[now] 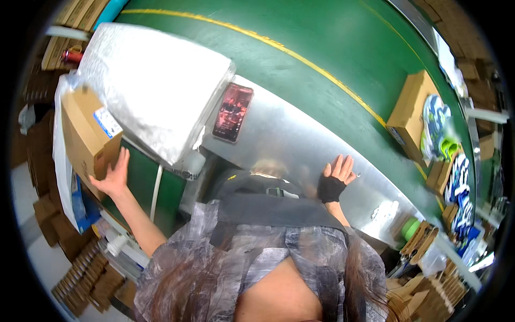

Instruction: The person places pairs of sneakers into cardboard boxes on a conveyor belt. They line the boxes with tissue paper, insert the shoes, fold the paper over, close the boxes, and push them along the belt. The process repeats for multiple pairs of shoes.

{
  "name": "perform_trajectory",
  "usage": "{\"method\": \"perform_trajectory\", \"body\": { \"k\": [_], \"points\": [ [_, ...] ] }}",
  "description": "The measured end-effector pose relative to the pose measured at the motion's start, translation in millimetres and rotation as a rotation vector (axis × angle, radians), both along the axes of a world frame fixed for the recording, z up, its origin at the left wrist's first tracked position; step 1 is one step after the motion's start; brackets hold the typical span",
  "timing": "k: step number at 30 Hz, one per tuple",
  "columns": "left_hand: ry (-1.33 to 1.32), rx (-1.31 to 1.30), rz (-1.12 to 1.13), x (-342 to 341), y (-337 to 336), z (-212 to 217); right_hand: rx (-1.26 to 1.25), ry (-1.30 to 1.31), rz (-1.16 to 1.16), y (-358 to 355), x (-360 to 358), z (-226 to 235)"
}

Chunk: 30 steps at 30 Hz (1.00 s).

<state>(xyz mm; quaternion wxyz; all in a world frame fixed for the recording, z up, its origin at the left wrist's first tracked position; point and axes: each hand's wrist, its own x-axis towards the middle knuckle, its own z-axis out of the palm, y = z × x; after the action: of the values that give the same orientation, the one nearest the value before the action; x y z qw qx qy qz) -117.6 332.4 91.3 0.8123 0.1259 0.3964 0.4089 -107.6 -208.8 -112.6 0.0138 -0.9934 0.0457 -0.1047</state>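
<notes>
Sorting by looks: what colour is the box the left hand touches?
Plain brown cardboard box, with a small white-and-blue label; left hand rests on it. Head view.

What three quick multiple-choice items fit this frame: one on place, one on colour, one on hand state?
1. Where does the left hand rest?
A. on the brown cardboard box with a white-and-blue label
B. on the phone
C. on the green belt

2. What colour is the line running along the green conveyor belt?
A. white
B. yellow
C. red

3. How is the right hand posed?
A. fist around a tool
B. pinching a label
C. open, fingers spread on the shiny metal table

Answers: 1 A, the palm lies against the box's lower edge. 2 B, a thin yellow stripe curves across the belt. 3 C, the hand, in a black fingerless wrap, lies flat with fingers apart, holding nothing.
</notes>
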Motion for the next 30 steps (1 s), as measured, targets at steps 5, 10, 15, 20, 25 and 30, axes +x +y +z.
{"method": "perform_trajectory", "body": {
  "k": [5, 10, 15, 20, 25, 30],
  "points": [
    [-0.015, 0.014, -0.796, 48, -28, -60, 0.096, -0.102, -0.013, 7, 7, 10],
    [0.127, 0.116, -1.584, 95, -158, -91, 0.146, -0.145, -0.029, 14, 13, 10],
    [0.251, 0.267, -1.931, 112, -203, -113, 0.201, -0.198, -0.196, 34, -9, -18],
    [0.271, 0.406, -1.965, 133, -204, -126, 0.249, -0.409, -0.667, -27, -58, -29],
    [0.274, 0.444, -1.9, 140, -224, -123, -0.047, -0.288, -0.919, -129, -100, 1],
    [0.32, 0.466, -1.832, 112, -275, -124, -0.073, -0.305, -0.811, -192, -131, -32]
  ]
}}
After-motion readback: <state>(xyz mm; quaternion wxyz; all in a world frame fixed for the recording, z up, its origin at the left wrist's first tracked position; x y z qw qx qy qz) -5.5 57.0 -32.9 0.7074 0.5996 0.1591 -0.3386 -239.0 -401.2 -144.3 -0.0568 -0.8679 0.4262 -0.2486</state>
